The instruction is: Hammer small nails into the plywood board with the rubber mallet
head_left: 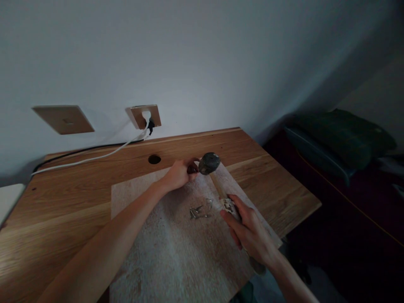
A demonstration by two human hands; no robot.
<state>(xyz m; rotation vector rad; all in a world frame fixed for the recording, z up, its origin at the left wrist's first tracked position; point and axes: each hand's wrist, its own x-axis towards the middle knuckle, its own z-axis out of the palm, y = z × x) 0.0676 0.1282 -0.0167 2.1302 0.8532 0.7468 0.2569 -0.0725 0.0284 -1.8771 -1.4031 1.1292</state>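
Note:
My right hand (249, 231) is wrapped round the wooden handle of a hammer (209, 163), whose dark metal head hangs just above the far part of a pale board (170, 252). My left hand (179, 173) is closed in a pinch on a small dark thing right beside the hammer head; I cannot make out what it is. A small heap of silvery nails (199, 210) lies on the board between my two hands.
The board lies on a wooden desk (63, 210) with a round cable hole (154, 159). White and black cables (94, 155) run to a wall socket (145, 116). A second wall plate (65, 119) is at the left. A dark chair or bag (341, 143) stands to the right.

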